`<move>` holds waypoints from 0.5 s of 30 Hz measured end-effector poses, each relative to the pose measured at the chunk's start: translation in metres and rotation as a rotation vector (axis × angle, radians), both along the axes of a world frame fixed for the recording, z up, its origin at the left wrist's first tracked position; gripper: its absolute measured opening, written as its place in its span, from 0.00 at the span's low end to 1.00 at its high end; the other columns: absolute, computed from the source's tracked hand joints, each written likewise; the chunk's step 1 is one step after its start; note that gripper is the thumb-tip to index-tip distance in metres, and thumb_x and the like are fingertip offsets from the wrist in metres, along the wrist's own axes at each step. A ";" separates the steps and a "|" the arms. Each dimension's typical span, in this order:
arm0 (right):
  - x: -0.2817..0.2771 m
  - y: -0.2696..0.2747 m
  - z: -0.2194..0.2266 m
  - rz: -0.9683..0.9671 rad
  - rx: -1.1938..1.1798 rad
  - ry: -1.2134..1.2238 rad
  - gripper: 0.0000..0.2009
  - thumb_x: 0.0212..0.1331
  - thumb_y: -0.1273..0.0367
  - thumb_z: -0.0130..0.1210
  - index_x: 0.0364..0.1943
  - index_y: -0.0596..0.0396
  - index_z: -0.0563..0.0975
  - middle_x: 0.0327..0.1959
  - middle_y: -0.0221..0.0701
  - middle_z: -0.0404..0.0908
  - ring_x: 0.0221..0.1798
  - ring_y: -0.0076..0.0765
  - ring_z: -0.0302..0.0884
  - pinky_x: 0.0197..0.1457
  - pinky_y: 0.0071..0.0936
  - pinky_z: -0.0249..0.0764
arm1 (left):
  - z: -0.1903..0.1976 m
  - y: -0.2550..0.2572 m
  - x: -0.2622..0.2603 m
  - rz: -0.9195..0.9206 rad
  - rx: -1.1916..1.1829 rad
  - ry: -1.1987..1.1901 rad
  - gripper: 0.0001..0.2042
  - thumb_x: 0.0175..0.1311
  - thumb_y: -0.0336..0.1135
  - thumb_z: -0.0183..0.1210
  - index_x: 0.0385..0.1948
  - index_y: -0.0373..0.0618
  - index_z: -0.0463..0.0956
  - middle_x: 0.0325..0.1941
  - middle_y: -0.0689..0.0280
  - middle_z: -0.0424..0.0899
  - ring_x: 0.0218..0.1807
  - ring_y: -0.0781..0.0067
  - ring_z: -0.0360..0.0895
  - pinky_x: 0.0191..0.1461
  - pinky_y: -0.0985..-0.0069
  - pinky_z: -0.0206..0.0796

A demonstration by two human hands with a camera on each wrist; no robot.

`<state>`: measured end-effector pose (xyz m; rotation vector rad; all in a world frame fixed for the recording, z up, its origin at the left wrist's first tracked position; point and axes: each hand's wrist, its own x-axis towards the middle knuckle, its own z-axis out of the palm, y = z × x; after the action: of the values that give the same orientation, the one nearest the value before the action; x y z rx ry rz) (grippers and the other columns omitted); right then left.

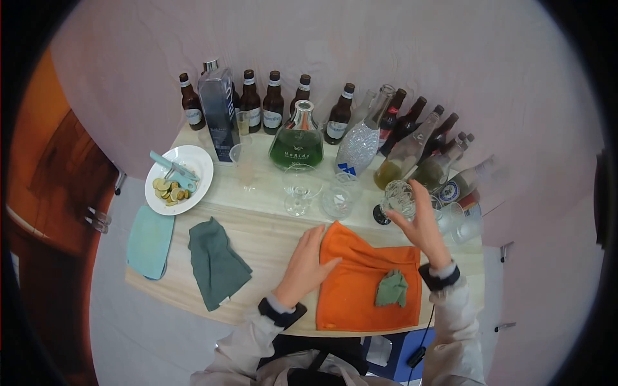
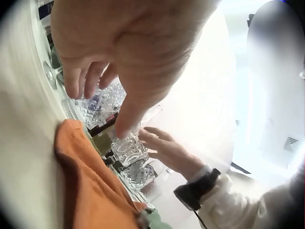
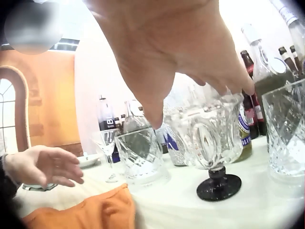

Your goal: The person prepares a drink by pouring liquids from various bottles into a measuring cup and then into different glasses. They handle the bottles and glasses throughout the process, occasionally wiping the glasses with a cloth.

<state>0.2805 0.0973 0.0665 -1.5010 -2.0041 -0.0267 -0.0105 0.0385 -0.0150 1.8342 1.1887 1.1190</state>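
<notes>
The right hand (image 1: 421, 225) spreads thumb and fingers around the rim of a goblet (image 3: 207, 140), upright on the counter (image 1: 270, 225) beyond the soft orange cloth (image 1: 351, 286); contact cannot be told. The left hand (image 1: 306, 265), fingers loosely extended, holds nothing. The step seems to be grasping or releasing; lifting would need firm fingers on the clear, oval-patterned bowl above its glossy black foot.
</notes>
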 end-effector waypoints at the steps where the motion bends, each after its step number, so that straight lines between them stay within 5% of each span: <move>1: -0.002 -0.018 0.006 0.036 0.077 -0.004 0.36 0.57 0.64 0.73 0.67 0.65 0.69 0.61 0.53 0.78 0.64 0.61 0.75 0.67 0.48 0.72 | -0.006 0.012 0.008 0.062 -0.012 0.004 0.42 0.56 0.33 0.75 0.71 0.30 0.61 0.69 0.44 0.71 0.71 0.42 0.70 0.73 0.59 0.65; 3: 0.000 -0.073 0.000 -0.050 -0.058 0.174 0.30 0.56 0.69 0.73 0.62 0.63 0.74 0.61 0.49 0.78 0.64 0.58 0.75 0.66 0.46 0.73 | -0.017 0.034 0.026 0.131 0.012 0.003 0.43 0.56 0.33 0.76 0.71 0.28 0.59 0.70 0.42 0.70 0.72 0.42 0.69 0.74 0.59 0.64; 8: -0.018 -0.183 -0.042 -0.125 -0.252 0.063 0.25 0.54 0.73 0.71 0.57 0.62 0.77 0.59 0.47 0.77 0.61 0.59 0.75 0.63 0.46 0.74 | -0.037 0.077 0.058 0.225 0.004 -0.054 0.47 0.54 0.34 0.77 0.72 0.25 0.55 0.71 0.36 0.67 0.73 0.36 0.65 0.77 0.57 0.59; 15: -0.039 -0.207 -0.071 -0.265 -0.214 0.130 0.21 0.53 0.74 0.70 0.53 0.58 0.80 0.58 0.45 0.77 0.59 0.59 0.74 0.63 0.46 0.74 | -0.025 0.113 0.071 0.268 -0.076 -0.143 0.48 0.47 0.34 0.80 0.70 0.31 0.61 0.70 0.42 0.71 0.73 0.39 0.67 0.74 0.55 0.63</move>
<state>0.2419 -0.1097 -0.0044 -1.8468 -1.7379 0.1767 0.0609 0.1512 -0.0400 1.5421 1.4000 1.3097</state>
